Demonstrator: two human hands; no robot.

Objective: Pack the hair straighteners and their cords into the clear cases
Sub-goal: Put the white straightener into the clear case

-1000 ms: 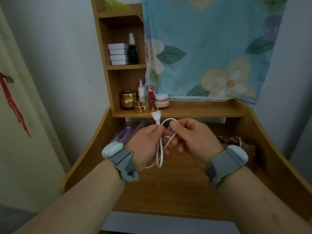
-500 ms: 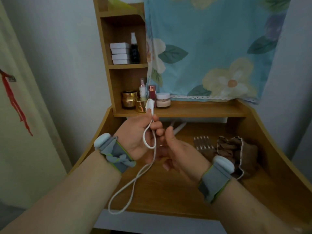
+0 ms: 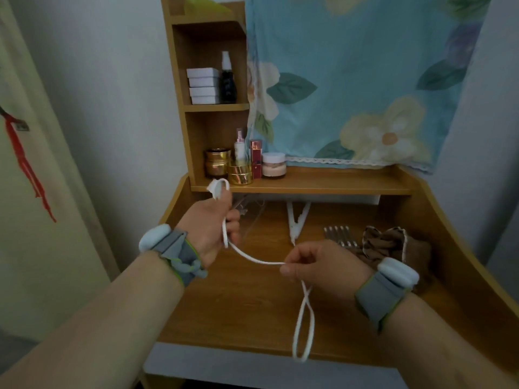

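You have the white cord (image 3: 254,258) strung between both hands above the desk (image 3: 238,304), running roughly from ten o'clock down to four o'clock. Your left hand (image 3: 210,223) is curled round the plug end, the plug (image 3: 215,188) poking up at twelve o'clock from your fist. Your right hand (image 3: 317,265) pinches the cord mid-length, and the slack hangs from that pinch toward six o'clock as a crossed loop (image 3: 303,332) past the desk edge. That loose length lies below your right hand, so that hand looks best placed to gather it. The white straightener (image 3: 296,223) lies at twelve o'clock, beside what seems a clear case (image 3: 250,217).
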